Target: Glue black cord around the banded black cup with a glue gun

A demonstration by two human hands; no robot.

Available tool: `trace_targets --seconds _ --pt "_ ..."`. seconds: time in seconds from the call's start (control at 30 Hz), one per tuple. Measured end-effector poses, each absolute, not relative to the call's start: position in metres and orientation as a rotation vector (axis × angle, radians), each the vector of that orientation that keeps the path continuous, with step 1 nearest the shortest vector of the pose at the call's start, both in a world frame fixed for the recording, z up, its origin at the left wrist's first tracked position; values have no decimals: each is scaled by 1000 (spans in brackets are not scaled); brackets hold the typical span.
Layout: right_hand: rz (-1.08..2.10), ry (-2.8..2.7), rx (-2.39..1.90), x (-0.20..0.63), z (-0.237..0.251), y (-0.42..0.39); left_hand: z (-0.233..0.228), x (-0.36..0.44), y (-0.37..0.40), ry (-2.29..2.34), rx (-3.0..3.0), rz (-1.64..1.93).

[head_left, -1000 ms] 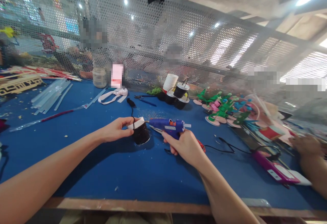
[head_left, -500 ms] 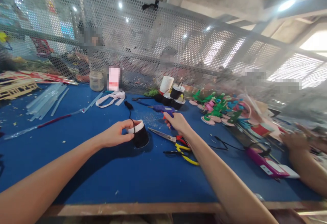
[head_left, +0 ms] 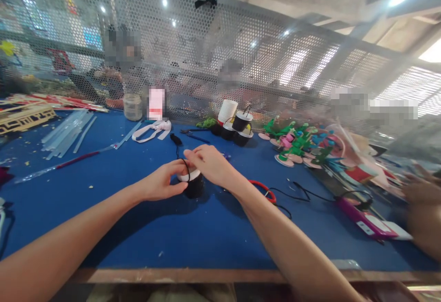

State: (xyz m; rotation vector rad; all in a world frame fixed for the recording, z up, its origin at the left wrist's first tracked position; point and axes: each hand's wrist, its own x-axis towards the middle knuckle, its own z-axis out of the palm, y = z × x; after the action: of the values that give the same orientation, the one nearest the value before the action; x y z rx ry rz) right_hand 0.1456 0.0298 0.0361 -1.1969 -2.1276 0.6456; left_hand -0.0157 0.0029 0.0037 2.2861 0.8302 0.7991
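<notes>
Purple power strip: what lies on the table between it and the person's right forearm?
In the head view, a black cable and a red loop handle lie between the purple power strip and right forearm.

Beyond the left hand (head_left: 160, 181), a loop of pale ribbon (head_left: 163, 127) lies near a clear jar (head_left: 132, 108), with red and white sticks (head_left: 74, 102) farther left. Well right of the right hand (head_left: 211, 163) are green craft plants (head_left: 300, 146) and a purple power strip (head_left: 354, 212); beyond both hands rises a perforated panel (head_left: 193, 72).
</notes>
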Motion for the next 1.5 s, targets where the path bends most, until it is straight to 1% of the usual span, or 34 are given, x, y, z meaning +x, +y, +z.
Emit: trace_targets --seconds 0.1,0.17,0.37,0.47,0.63,1.03,1.2,1.33,1.5 --pt "733 -2239 -1182 133 36 26 2 -16 3 869 2345 777" --pt "811 -2189 -1172 132 34 26 3 -16 3 873 2357 768" --pt "1062 -1689 -1116 150 26 19 5 -16 5 861 2194 798" --pt "1139 -1553 -1092 160 21 14 3 -19 7 841 2077 787" --pt "1114 -1451 -1095 169 12 11 3 -21 7 766 1901 758" --pt "1302 -1283 -1046 167 3 6 6 -19 4 660 1655 798" --pt "1326 -1272 -1053 164 2 4 7 -17 2 631 1593 823" --pt "1313 -1271 -1070 161 -2 3 5 -17 3 621 1573 839" --pt "1204 -1346 -1165 157 -13 2 3 -17 3 604 1563 830"
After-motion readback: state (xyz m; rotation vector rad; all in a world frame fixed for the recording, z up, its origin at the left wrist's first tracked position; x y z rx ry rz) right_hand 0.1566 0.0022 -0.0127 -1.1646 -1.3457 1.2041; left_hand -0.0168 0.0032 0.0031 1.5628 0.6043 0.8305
